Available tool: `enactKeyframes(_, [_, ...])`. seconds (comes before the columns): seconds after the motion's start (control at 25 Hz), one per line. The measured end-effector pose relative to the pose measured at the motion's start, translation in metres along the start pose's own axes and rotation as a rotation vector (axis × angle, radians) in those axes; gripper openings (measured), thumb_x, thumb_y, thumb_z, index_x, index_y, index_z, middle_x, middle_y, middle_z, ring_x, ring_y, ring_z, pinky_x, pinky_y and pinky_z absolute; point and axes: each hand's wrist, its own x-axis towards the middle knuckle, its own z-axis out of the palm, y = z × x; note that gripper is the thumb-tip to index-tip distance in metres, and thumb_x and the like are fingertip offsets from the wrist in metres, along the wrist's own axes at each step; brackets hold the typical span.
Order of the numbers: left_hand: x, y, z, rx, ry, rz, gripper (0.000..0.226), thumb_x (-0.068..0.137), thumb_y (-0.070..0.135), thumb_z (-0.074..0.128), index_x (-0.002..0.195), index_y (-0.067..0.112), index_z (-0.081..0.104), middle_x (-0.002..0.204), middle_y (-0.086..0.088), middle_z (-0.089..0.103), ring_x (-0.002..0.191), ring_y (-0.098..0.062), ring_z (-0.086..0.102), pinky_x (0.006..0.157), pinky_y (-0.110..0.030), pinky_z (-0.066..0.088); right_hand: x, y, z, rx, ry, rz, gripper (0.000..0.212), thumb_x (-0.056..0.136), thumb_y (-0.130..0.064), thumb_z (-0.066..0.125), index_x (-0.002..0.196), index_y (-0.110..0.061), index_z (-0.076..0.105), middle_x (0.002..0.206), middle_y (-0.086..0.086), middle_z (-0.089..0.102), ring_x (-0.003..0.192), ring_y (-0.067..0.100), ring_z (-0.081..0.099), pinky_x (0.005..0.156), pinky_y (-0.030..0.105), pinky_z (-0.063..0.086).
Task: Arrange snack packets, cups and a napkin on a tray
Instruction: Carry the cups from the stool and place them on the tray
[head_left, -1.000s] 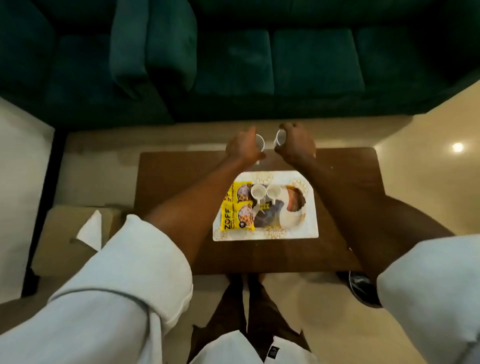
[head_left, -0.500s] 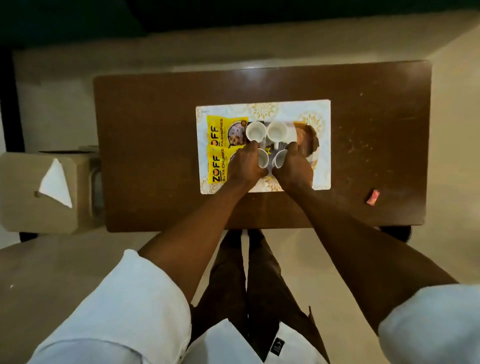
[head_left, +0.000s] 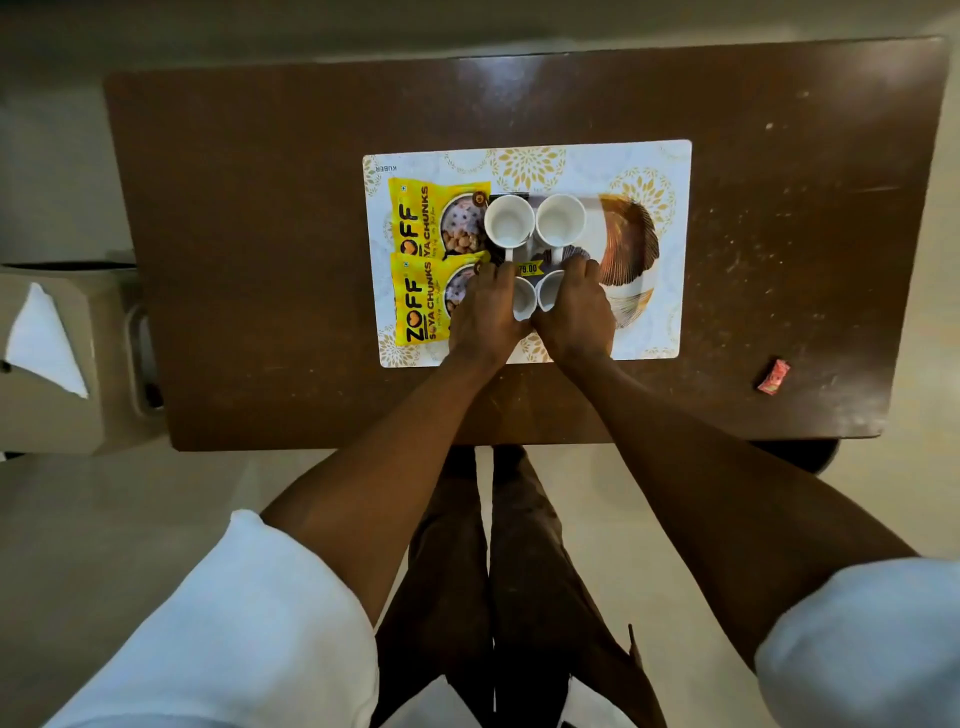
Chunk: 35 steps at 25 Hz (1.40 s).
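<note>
the left hand (head_left: 485, 317) curls around 1 white cup (head_left: 523, 299), the right hand (head_left: 574, 312) around another (head_left: 549, 293), side by side on the tray (head_left: 670, 249), just near of 2 cups (head_left: 509, 221) already set. the napkin (head_left: 44, 338) lies far left, off the worktop (head_left: 260, 208), nearer the left hand.

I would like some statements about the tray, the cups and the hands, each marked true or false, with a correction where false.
1. Two yellow snack packets lie on the left part of the white patterned tray. True.
2. The two far white cups lie tipped on their sides. False: they stand upright, mouths up.
3. The left hand and the right hand each hold a small white cup on the tray. True.
4. The small red wrapper lies on the tray. False: it lies on the brown wooden table, right of the tray.
</note>
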Motion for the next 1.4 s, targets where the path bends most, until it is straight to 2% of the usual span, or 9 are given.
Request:
enactKeyframes(0.16, [0.001, 0.001, 0.002, 0.042, 0.017, -0.017, 0.068, 0.078, 0.032, 0.085, 0.133, 0.013, 0.05, 0.132, -0.01, 0.054, 0.124, -0.032, 0.055, 0.082, -0.048, 0.055, 0.002, 0.001, 0.004, 0.036, 0.025, 0.0, 0.066, 0.084, -0.028, 0.081, 0.136, -0.01, 0.045, 0.136, 0.014, 0.051, 0.112, 0.039, 0.066, 0.082, 0.052, 0.059])
enactKeyframes(0.36, [-0.002, 0.004, 0.003, -0.008, 0.041, -0.035, 0.069, 0.082, 0.034, 0.083, 0.136, 0.011, 0.046, 0.135, -0.01, 0.055, 0.128, -0.031, 0.052, 0.087, -0.049, 0.053, 0.001, 0.002, 0.008, 0.061, 0.041, -0.009, 0.072, 0.081, -0.026, 0.082, 0.139, -0.008, 0.041, 0.137, 0.016, 0.049, 0.113, 0.043, 0.064, 0.082, 0.053, 0.059])
enactKeyframes(0.6, [-0.003, 0.0, 0.004, 0.063, 0.071, -0.013, 0.074, 0.081, 0.032, 0.083, 0.14, 0.013, 0.043, 0.139, -0.008, 0.052, 0.134, -0.029, 0.046, 0.093, -0.046, 0.053, 0.003, 0.003, 0.012, 0.057, 0.037, 0.002, 0.078, 0.079, -0.023, 0.085, 0.14, -0.009, 0.04, 0.139, 0.015, 0.047, 0.115, 0.045, 0.063, 0.082, 0.054, 0.058])
enactKeyframes(0.8, [-0.017, 0.003, -0.006, -0.003, 0.09, -0.029, 0.08, 0.078, 0.034, 0.084, 0.142, 0.013, 0.042, 0.139, -0.011, 0.048, 0.134, -0.032, 0.045, 0.095, -0.048, 0.052, -0.01, -0.002, -0.004, 0.116, 0.054, -0.01, 0.087, 0.076, -0.032, 0.085, 0.146, -0.01, 0.038, 0.141, 0.017, 0.045, 0.121, 0.048, 0.058, 0.086, 0.053, 0.054])
enactKeyframes(0.92, [-0.05, 0.009, -0.021, -0.03, 0.109, -0.053, 0.082, 0.081, 0.036, 0.08, 0.148, 0.013, 0.038, 0.147, -0.012, 0.043, 0.14, -0.034, 0.039, 0.098, -0.047, 0.053, -0.039, -0.009, -0.024, 0.156, 0.069, 0.001, 0.089, 0.08, -0.036, 0.08, 0.152, -0.011, 0.033, 0.145, 0.018, 0.044, 0.129, 0.048, 0.053, 0.096, 0.055, 0.051])
enactKeyframes(1.04, [-0.09, 0.026, -0.062, -0.005, 0.15, -0.057, 0.076, 0.086, 0.041, 0.073, 0.148, 0.015, 0.037, 0.15, -0.009, 0.041, 0.139, -0.031, 0.04, 0.105, -0.039, 0.047, -0.078, -0.033, -0.064, 0.093, 0.034, -0.044, 0.082, 0.088, -0.037, 0.075, 0.153, -0.009, 0.033, 0.143, 0.018, 0.045, 0.134, 0.044, 0.048, 0.102, 0.051, 0.047])
enactKeyframes(1.2, [-0.108, 0.058, -0.153, 0.049, 0.255, -0.013, 0.061, 0.092, 0.042, 0.059, 0.146, 0.018, 0.043, 0.143, -0.005, 0.048, 0.133, -0.028, 0.047, 0.107, -0.036, 0.041, -0.095, -0.101, -0.137, -0.062, 0.09, -0.125, 0.077, 0.081, -0.035, 0.078, 0.144, -0.008, 0.041, 0.141, 0.013, 0.048, 0.133, 0.035, 0.048, 0.104, 0.043, 0.044])
enactKeyframes(1.28, [-0.111, 0.07, -0.222, 0.066, 0.348, 0.026, 0.059, 0.094, 0.045, 0.055, 0.144, 0.016, 0.045, 0.142, -0.006, 0.05, 0.133, -0.028, 0.048, 0.106, -0.038, 0.041, -0.093, -0.155, -0.187, -0.048, 0.132, -0.209, 0.08, 0.083, -0.034, 0.077, 0.149, -0.011, 0.038, 0.146, 0.01, 0.047, 0.135, 0.032, 0.047, 0.104, 0.041, 0.046])
enactKeyframes(1.4, [-0.125, 0.075, -0.338, 0.066, 0.519, 0.029, 0.061, 0.091, 0.04, 0.058, 0.146, 0.017, 0.042, 0.144, -0.005, 0.047, 0.136, -0.028, 0.045, 0.108, -0.04, 0.041, -0.091, -0.244, -0.265, -0.067, 0.229, -0.426, 0.081, 0.089, -0.034, 0.071, 0.157, -0.013, 0.033, 0.154, 0.009, 0.043, 0.138, 0.032, 0.045, 0.108, 0.043, 0.046])
